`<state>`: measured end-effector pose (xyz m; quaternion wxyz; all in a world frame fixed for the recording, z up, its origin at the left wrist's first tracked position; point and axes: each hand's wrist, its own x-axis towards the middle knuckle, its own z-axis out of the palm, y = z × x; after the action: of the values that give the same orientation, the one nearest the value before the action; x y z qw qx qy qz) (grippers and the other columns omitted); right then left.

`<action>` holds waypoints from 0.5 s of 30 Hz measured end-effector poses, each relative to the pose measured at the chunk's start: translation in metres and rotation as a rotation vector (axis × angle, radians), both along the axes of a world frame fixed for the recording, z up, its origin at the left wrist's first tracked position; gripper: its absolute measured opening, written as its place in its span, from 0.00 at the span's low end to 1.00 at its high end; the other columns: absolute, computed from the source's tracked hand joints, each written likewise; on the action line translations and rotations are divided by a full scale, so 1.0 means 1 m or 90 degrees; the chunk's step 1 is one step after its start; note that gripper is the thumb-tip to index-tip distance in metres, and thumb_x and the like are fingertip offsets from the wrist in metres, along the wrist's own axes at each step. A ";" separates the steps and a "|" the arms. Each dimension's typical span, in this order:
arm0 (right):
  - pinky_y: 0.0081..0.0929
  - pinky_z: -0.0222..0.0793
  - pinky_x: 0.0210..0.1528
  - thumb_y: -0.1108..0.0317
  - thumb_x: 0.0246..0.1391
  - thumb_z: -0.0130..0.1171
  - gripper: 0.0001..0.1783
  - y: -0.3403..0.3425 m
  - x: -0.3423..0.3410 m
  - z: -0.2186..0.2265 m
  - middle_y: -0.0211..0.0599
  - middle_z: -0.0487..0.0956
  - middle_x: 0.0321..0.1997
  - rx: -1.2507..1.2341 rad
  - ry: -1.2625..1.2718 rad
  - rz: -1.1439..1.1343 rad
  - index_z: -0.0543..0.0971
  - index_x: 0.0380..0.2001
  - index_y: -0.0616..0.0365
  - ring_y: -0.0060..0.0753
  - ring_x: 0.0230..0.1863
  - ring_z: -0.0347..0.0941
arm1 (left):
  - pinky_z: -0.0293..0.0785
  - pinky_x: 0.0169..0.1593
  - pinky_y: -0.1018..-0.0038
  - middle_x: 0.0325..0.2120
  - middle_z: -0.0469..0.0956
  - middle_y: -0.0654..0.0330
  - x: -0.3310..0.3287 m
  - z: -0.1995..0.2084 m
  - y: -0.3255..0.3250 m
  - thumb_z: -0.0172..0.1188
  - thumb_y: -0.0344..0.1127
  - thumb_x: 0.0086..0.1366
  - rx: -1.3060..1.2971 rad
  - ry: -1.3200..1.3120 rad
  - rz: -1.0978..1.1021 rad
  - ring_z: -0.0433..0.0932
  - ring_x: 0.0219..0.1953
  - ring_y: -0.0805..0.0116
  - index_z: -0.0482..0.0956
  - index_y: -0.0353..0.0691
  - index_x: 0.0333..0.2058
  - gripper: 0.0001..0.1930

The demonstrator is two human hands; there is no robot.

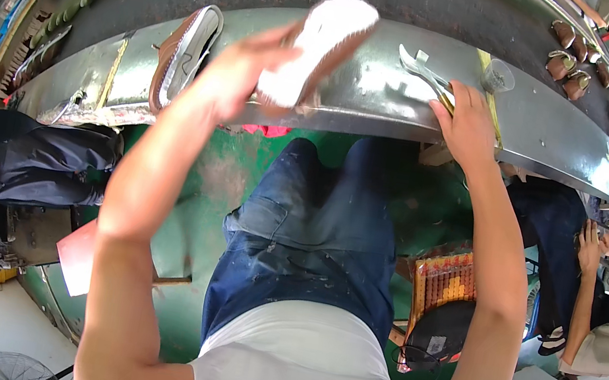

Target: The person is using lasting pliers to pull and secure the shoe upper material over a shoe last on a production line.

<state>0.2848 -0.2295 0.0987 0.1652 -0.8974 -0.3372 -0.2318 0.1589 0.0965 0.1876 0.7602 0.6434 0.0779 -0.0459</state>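
Note:
Over the metal bench edge, my left hand (240,70) grips a brown shoe (356,38) by its side. Its white sole (303,53) faces up toward me, and both are slightly blurred. To the right, my right hand (467,125) closes around the handles of a pair of metal pliers (421,69), whose jaws point away to the left over the bench. Left of my left hand, another brown shoe (172,63) with a white sole lies on its side on the bench.
A shiny metal ledge (546,142) runs along a dark belt (447,9) carrying several brown shoes (570,69). Near my right hand stands a clear cup (499,77). Co-workers sit at both sides, one with bare hands (594,242) showing. A beaded chair (443,286) is at lower right.

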 end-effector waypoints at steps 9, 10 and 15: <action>0.43 0.68 0.51 0.55 0.53 0.64 0.24 0.007 0.017 -0.012 0.46 0.78 0.44 0.120 0.070 0.002 0.76 0.47 0.60 0.53 0.47 0.73 | 0.67 0.63 0.57 0.63 0.67 0.54 0.206 -0.051 0.099 0.56 0.37 0.64 1.338 -0.259 -0.018 0.62 0.66 0.50 0.53 0.47 0.69 0.36; 0.43 0.68 0.51 0.55 0.53 0.65 0.24 0.007 0.019 -0.013 0.45 0.79 0.44 0.130 0.064 0.023 0.76 0.47 0.60 0.52 0.47 0.73 | 0.66 0.63 0.58 0.64 0.66 0.55 0.211 -0.068 0.113 0.55 0.36 0.64 1.368 -0.278 -0.072 0.60 0.67 0.48 0.55 0.48 0.68 0.34; 0.42 0.69 0.49 0.54 0.53 0.64 0.24 -0.004 0.021 -0.018 0.42 0.79 0.43 0.119 0.032 0.003 0.76 0.46 0.60 0.49 0.46 0.74 | 0.64 0.66 0.60 0.65 0.65 0.50 0.208 -0.043 0.115 0.55 0.37 0.63 1.177 -0.029 -0.140 0.63 0.66 0.49 0.64 0.42 0.64 0.30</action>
<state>0.3055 -0.2334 0.0807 0.2569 -0.8829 -0.3117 -0.2392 0.3673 0.2119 0.1446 -0.0612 0.9978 0.0070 -0.0246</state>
